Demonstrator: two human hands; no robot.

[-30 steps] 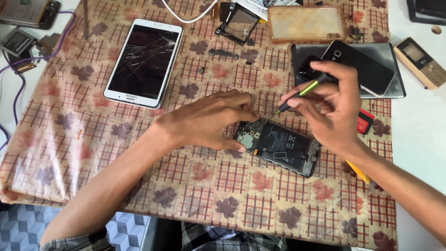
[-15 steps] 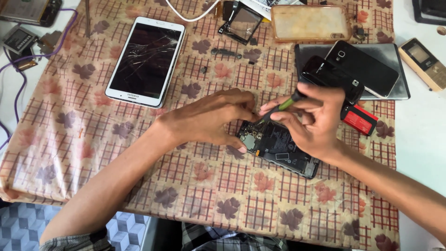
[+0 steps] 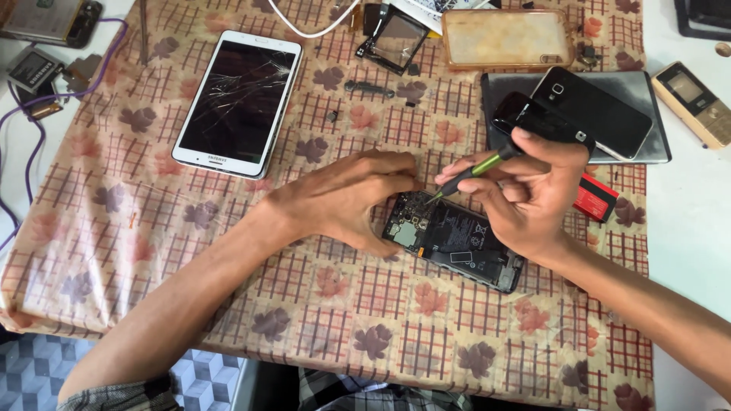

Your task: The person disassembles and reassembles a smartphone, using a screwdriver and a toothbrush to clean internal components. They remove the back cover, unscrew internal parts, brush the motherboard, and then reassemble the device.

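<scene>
Steadying an opened phone under a screwdriver tip

Pinning the opened black smartphone with its back cover off (image 3: 455, 240) flat against the leaf-patterned checked tablecloth (image 3: 228, 266), left hand (image 3: 343, 199) clamped over the phone's upper left end, fingers curled narrow and pressing down, apparently to stop the body sliding. Gripping a slim green-and-black precision screwdriver (image 3: 476, 170) in the right hand (image 3: 525, 199), fingers closed around the shaft like a pen, thumb on top, tip angled down onto the upper edge of the phone, just beside the left fingertips. Held low and slanted, probably for fine control over a small screw or connector; the exact contact spot too small to make out.

Lying near the middle of the cloth, slightly tilted, top end toward the left hand. Showing bare insides: a dark battery with a white label filling most of the frame, a circuit board with metal shields at the left end, small parts along the bottom edge.

Sitting up and left of the opened phone, well apart: a white tablet-sized phone with a cracked dark screen (image 3: 240, 101). Resting just behind the right hand: two black phones stacked on a grey slab (image 3: 579, 114), a small red box (image 3: 595, 198) touching the wrist side. Farther up: a clear yellowed phone case (image 3: 506, 38).
</scene>
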